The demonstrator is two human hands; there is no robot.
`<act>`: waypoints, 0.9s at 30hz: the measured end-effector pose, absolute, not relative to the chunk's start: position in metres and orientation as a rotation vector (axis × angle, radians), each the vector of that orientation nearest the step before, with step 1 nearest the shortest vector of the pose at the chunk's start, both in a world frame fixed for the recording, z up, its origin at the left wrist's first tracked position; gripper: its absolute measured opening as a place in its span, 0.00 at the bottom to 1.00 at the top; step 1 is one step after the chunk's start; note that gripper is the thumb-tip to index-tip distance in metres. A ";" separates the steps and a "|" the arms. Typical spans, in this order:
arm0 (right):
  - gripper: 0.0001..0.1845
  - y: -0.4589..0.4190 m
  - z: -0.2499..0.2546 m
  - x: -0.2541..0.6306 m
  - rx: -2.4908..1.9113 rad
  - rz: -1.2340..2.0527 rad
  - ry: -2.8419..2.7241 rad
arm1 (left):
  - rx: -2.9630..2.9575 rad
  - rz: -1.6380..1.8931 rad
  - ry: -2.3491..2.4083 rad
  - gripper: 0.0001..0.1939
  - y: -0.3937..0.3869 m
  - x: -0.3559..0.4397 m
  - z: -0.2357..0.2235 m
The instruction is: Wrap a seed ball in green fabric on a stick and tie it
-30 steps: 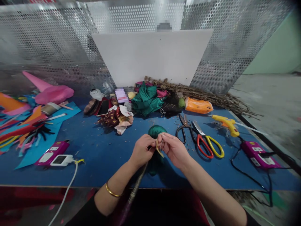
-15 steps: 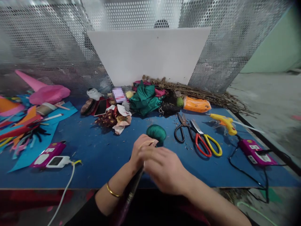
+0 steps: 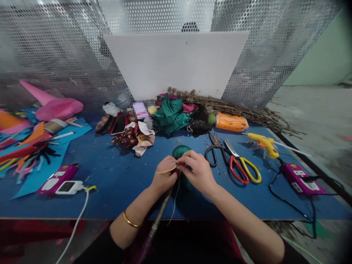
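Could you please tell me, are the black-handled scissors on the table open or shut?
Slightly open: the black-handled scissors have their blades parted in a narrow V towards the tips.

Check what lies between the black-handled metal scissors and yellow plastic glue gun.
Red-and-yellow-handled metal scissors, on the blue tabletop; seen in the head view.

text: none legible | lilac item [image 3: 140, 110]: pixelated, nothing readable

Blue table [image 3: 118, 192]: black scissors [image 3: 217, 146], yellow glue gun [image 3: 263, 142], orange packet [image 3: 231, 122].
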State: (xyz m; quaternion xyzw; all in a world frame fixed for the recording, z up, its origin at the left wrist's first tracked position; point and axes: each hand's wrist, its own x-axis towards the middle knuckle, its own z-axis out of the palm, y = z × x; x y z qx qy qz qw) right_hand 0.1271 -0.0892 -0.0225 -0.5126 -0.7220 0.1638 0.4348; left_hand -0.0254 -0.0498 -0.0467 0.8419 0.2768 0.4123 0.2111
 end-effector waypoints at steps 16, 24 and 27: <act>0.08 -0.117 -0.040 0.139 -1.144 0.382 -2.055 | 1.537 0.879 1.008 0.04 -0.043 -0.034 -0.037; 0.07 -0.106 -0.024 0.144 -1.114 0.378 -1.813 | 2.123 0.991 0.884 0.06 -0.039 -0.042 -0.036; 0.09 -0.089 -0.031 0.139 -1.220 0.172 -1.829 | 2.581 1.089 0.693 0.06 -0.036 -0.044 -0.036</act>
